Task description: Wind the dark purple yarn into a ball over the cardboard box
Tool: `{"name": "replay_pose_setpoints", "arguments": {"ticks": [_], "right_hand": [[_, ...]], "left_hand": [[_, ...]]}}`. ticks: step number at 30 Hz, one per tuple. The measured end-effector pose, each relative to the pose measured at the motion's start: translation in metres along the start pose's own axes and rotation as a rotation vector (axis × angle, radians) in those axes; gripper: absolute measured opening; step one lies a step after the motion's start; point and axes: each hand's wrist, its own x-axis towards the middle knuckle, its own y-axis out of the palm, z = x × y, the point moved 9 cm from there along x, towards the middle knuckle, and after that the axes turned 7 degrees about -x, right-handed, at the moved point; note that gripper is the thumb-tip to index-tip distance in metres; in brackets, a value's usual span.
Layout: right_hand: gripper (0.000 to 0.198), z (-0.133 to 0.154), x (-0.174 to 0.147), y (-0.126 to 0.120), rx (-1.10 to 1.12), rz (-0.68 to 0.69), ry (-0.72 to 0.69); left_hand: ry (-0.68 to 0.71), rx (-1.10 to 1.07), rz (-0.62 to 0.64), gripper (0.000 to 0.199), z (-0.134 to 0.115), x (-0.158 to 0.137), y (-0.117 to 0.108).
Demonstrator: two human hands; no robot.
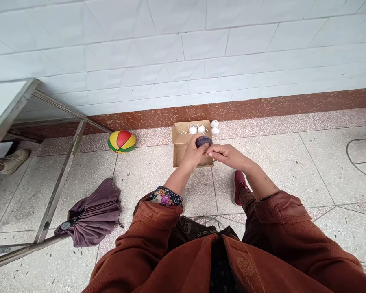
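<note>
Fingers of the left hand (pixel 195 152) clasp a round, dark purple-grey yarn ball (pixel 204 141) over an open brown cardboard box (pixel 179 154); the right hand (pixel 228 156) has its fingers pinched together beside it. The ball looks compactly wound, not yet set down; any strand in that pinch is too small to discern.

Ends in a white wall (pixel 158 49) across the top, laid in staggered tiles with thin grey joints. Drops to a low skirting (pixel 256 108) of veined red-brown, then to the floor (pixel 271 167). Spreads out below in pale, speckled slabs split by dark lines, with a pinkish strip (pixel 262 126) beside the skirting and small dark bits scattered about. Includes a table (pixel 3 101) at far left, only partly in view: white top, bare metal frame (pixel 60 183). Takes bright, soft light throughout.
</note>
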Motion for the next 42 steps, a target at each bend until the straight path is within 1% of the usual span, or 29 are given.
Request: {"name": "replay_pose_setpoints", "arguments": {"ticks": [2, 4, 6, 7, 9, 10, 13, 16, 19, 23, 26, 28, 30, 33, 36, 37, 39, 42], "right_hand": [[0.025, 0.002, 0.000, -0.013, 0.031, -0.083, -0.003], [0.026, -0.002, 0.000, -0.032, 0.039, -0.216, 0.023], [0.028, -0.012, -0.003, -0.051, 0.016, -0.358, 0.073], [0.029, -0.017, -0.004, -0.056, 0.003, -0.406, 0.099], [0.030, -0.026, -0.005, -0.059, -0.007, -0.449, 0.145], [0.030, -0.029, -0.005, -0.058, -0.006, -0.456, 0.163], [0.028, -0.033, -0.006, -0.050, -0.005, -0.459, 0.202], [0.027, -0.034, -0.006, -0.040, 0.038, -0.429, 0.236], [0.032, -0.039, -0.006, -0.035, 0.133, -0.397, 0.276], [0.039, -0.053, -0.006, -0.027, 0.308, -0.352, 0.361], [0.036, -0.063, -0.004, -0.016, 0.380, -0.305, 0.403], [0.029, -0.063, -0.002, -0.009, 0.355, -0.252, 0.389], [0.023, -0.057, 0.000, -0.005, 0.274, -0.209, 0.344], [0.025, -0.039, 0.000, -0.004, 0.146, -0.135, 0.258], [0.030, -0.019, -0.004, -0.011, 0.148, -0.088, 0.187], [0.030, -0.014, -0.005, -0.015, 0.175, -0.104, 0.169], [0.030, -0.007, -0.007, -0.028, 0.221, -0.180, 0.135], [0.028, -0.008, -0.007, -0.044, 0.211, -0.329, 0.106]], "left_hand": [[-0.011, 0.056, 0.070, 0.046, 0.003, -0.004, 0.008], [-0.050, 0.040, 0.190, 0.047, 0.005, -0.011, 0.021], [-0.108, -0.039, 0.327, 0.047, 0.006, -0.021, 0.034], [-0.138, -0.093, 0.389, 0.048, 0.004, -0.026, 0.040], [-0.188, -0.206, 0.478, 0.050, 0.000, -0.033, 0.050], [-0.200, -0.258, 0.497, 0.053, -0.002, -0.035, 0.052], [-0.197, -0.362, 0.462, 0.062, -0.009, -0.034, 0.050], [-0.201, -0.394, 0.417, 0.068, -0.010, -0.032, 0.044], [-0.182, -0.342, 0.414, 0.065, -0.011, -0.032, 0.039], [-0.165, -0.298, 0.444, 0.056, -0.011, -0.033, 0.039], [-0.163, -0.310, 0.449, 0.053, -0.011, -0.033, 0.039], [-0.131, -0.305, 0.402, 0.050, -0.013, -0.030, 0.035], [-0.087, -0.281, 0.332, 0.048, -0.016, -0.024, 0.027], [-0.026, -0.202, 0.203, 0.044, -0.020, -0.014, 0.011], [0.060, -0.065, 0.079, 0.041, -0.027, -0.008, -0.005], [0.088, -0.016, 0.061, 0.041, -0.030, -0.008, -0.007], [0.114, 0.069, 0.087, 0.042, -0.033, -0.010, -0.005], [0.065, 0.134, 0.230, 0.043, -0.028, -0.019, 0.010]]}}
